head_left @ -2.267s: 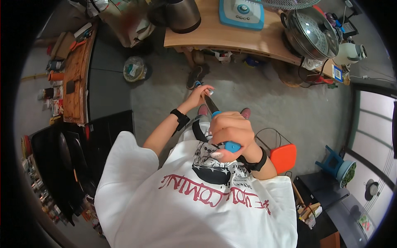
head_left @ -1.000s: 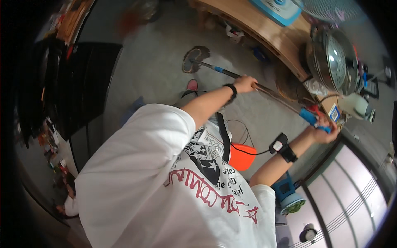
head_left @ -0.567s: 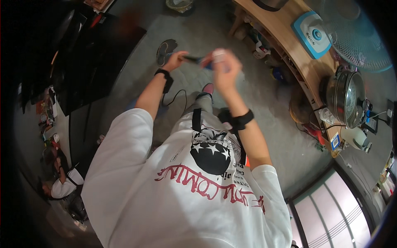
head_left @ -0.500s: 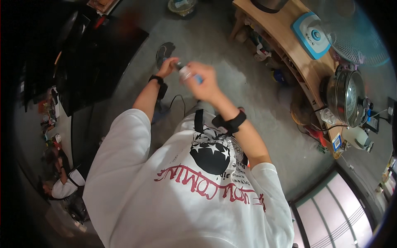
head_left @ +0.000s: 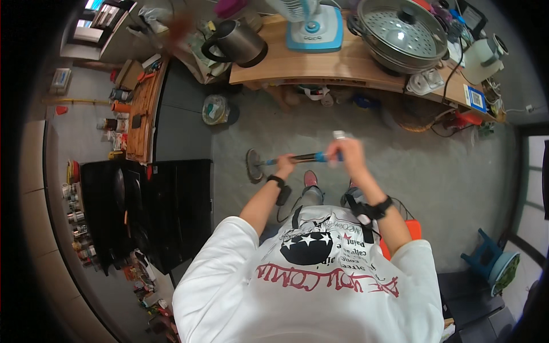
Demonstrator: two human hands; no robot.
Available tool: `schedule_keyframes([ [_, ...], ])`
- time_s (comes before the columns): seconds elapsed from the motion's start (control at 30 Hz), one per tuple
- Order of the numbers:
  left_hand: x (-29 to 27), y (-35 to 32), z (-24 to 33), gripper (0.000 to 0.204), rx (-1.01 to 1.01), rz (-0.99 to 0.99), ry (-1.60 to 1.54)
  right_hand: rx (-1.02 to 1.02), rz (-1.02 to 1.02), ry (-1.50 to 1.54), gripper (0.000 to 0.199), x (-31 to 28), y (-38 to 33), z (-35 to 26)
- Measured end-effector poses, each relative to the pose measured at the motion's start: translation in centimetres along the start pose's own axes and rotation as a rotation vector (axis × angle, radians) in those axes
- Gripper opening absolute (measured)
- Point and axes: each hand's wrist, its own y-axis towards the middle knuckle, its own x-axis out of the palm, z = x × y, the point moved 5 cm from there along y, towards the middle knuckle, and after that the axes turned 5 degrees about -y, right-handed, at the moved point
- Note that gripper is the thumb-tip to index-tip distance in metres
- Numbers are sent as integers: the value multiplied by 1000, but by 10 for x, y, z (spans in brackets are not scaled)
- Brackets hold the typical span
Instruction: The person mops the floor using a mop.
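Observation:
A long-handled mop (head_left: 307, 157) extends sideways in front of me, its pole dark with blue sections. Its rounded grey mop head (head_left: 253, 166) is at the left end, over the floor. My left hand (head_left: 285, 166) is closed around the pole close to the head. Farther up, at the blue part near the other end, my right hand (head_left: 347, 153) grips it, somewhat blurred. A pale tip of the handle sticks out beyond the right hand. Both wrists carry black straps.
Ahead stands a wooden table (head_left: 320, 66) holding a kettle (head_left: 237, 44), a blue-and-white fan (head_left: 313, 34) and a large steamer pot (head_left: 400, 40). A bin (head_left: 217, 110) is below left. Black counter (head_left: 183, 211) lies left, an orange stool (head_left: 409, 231) by my right side, a blue stool (head_left: 483, 251) farther right.
My view has turned to the right, bringing the table from the right side to straight ahead. The mop, seen nearly end-on before, now shows lengthwise. Both hands still hold it.

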Motion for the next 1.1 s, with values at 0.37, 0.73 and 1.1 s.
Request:
schedule_keyframes([
  [0.37,235,-110,304,23,528,-653,197,-417,1397,-161,30,-283,-235,-120],
  [0.73,199,-101,288,26,409,-516,75,-490,1554,-614,42,-230,-159,-162],
  [1.1,-12,-49,106,29,54,-105,-21,-432,897,-355,34,-20,12,-63],
])
